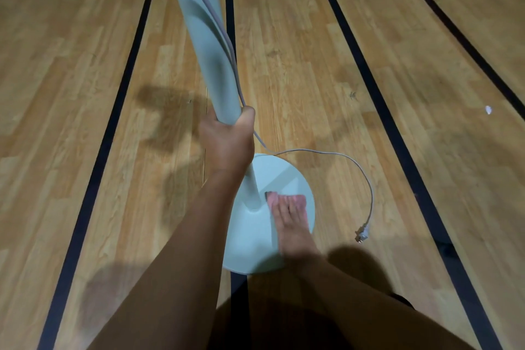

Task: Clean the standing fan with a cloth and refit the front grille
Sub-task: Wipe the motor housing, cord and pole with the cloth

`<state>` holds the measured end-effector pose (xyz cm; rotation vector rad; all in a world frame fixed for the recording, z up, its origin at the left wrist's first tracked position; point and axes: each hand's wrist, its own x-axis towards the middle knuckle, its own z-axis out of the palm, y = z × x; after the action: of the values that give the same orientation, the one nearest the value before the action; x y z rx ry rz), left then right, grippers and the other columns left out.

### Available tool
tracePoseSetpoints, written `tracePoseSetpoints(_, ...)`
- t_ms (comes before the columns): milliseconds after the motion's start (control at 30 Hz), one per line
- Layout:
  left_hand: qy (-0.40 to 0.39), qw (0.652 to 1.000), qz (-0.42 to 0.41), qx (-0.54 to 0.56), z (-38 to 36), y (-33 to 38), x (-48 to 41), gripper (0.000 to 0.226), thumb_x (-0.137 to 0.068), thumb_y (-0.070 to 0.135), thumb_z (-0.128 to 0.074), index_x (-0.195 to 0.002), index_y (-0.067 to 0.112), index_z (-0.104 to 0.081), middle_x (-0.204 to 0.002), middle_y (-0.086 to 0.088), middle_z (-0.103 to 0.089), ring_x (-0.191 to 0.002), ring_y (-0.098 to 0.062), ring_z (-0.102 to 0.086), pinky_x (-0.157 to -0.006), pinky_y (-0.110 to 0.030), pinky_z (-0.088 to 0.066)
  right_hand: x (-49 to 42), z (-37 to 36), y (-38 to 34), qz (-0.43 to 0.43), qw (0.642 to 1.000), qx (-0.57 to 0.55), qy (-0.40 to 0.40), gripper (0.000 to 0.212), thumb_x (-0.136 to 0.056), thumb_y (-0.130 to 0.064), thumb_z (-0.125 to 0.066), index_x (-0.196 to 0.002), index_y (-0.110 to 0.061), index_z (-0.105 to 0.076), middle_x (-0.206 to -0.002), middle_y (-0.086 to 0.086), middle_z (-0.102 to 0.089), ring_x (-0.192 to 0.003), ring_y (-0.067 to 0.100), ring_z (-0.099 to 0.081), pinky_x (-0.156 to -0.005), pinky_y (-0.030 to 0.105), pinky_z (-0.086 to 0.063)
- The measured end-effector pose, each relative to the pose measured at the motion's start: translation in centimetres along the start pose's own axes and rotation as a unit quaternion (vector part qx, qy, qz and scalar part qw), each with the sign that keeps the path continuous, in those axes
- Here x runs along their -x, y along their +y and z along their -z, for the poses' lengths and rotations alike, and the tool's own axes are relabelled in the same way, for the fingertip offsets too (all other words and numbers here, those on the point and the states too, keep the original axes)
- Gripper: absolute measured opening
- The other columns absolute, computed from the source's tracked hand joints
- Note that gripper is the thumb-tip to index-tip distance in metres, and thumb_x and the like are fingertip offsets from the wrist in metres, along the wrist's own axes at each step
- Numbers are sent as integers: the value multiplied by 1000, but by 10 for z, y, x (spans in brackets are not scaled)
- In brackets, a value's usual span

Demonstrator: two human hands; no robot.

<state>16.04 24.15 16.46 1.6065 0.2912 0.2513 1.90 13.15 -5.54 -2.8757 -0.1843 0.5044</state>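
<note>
While the left hand point(227, 136) wraps round the fan's pole point(206, 45), thumb curled over the front, the right hand point(291, 219) lies flat with straight fingers, pressing a pink cloth point(274, 197) onto the round base point(252, 239) just beside the foot of the pole. The fan stands on the wooden floor point(369, 51), base down, pole running up and out of the top of the view, so head and grille are out of sight. A grey cord point(341, 156) runs down the pole, passes by the left thumb and loops over the floor to a loose plug point(363, 234), so it looks unplugged. My read: that pole is stiff, smooth plastic, probably a bit slick, and the fan is likely top-heavy, so a low grip on the pole is the sensible hold while the base takes pressure. The cloth is soft and thin and will bunch unless the palm keeps it spread. Base-wiping looks like the step in hand; the grille comes later.
</note>
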Motion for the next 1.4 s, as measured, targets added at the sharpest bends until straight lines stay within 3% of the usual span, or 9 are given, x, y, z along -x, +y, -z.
tracePoseSetpoints(133,-3,1000,8,-14,4,-3,7,32,-70,33,-64,-71,4,-49,-60,-5,-45,-52,-20,-42,-49,-30,-38,36,9,-20,131,985,20,107,47,-106,-19,-37,-140,0,-63,-149,16,-58,-140,33,-55,-110,49,-51)
tracePoseSetpoints(200,3,1000,19,-20,8,-2,11,29,-68,35,-64,-70,9,-53,-60,-3,-48,-52,-19,-43,-50,-29,-39,51,8,-21,160,978,-2,137,47,-110,-20,-33,-129,-8,-74,-139,6,-68,-130,24,-65,-106,41,-55)
tracePoseSetpoints(400,-28,997,38,-53,15,5,16,24,-67,36,-61,-72,13,-55,-62,-2,-48,-54,-18,-43,-57,-30,-38,72,19,-15,228,968,-78,-67,75,-107,-28,-53,-167,-11,-9,-176,6,-4,-163,22,-1,-122,20,21)
tracePoseSetpoints(567,-56,994,55,-73,27,8,27,32,-62,42,-62,-70,11,-62,-56,6,-59,-48,-10,-52,-56,-26,-45,94,44,-17,17,968,-237,-82,53,-103,-30,-67,-145,-1,-54,-144,8,-58,-121,4,-57,-108,14,-40)
tracePoseSetpoints(700,-75,991,71,-85,35,13,36,40,-66,41,-65,-76,2,-69,-62,2,-67,-53,-11,-60,-63,-30,-51,106,83,-10,-92,907,-354,-208,28,-105,-25,-52,-124,-27,-73,-129,-1,-65,-116,18,-59,-115,38,-43)
tracePoseSetpoints(867,-102,985,84,-113,42,24,46,46,-80,54,-73,-72,9,-74,-69,1,-72,-58,-12,-65,-67,-32,-52,120,135,6,-177,828,-479,-231,39,-99,1,-41,-117,-9,-74,-76,8,-69,-48,15,-57,-49,27,-47)
tracePoseSetpoints(1100,-157,963,136,-175,56,44,65,49,-94,49,-78,-121,10,-65,-108,-7,-72,-102,-27,-70,-92,-44,-57,130,189,19,-169,751,-606,-203,38,-91,11,-42,-110,-6,-71,-95,11,-70,-72,16,-66,-62,24,-53)
tracePoseSetpoints(1300,-250,867,241,-357,75,72,99,37,-105,47,-61,-121,13,-58,-105,-7,-64,-92,-25,-60,-78,-34,-47,135,241,26,-121,713,-668,-174,34,-99,0,-46,-122,-8,-70,-112,16,-67,-94,27,-61,-76,33,-49)
tracePoseSetpoints(1400,-330,854,295,-274,78,91,111,56,-109,61,-43,-121,8,-58,-101,-9,-68,-88,-24,-68,-75,-33,-53,144,274,25,-89,694,-698,-152,15,-106,-18,-57,-106,-11,-70,-100,13,-69,-86,21,-66,-76,33,-54)
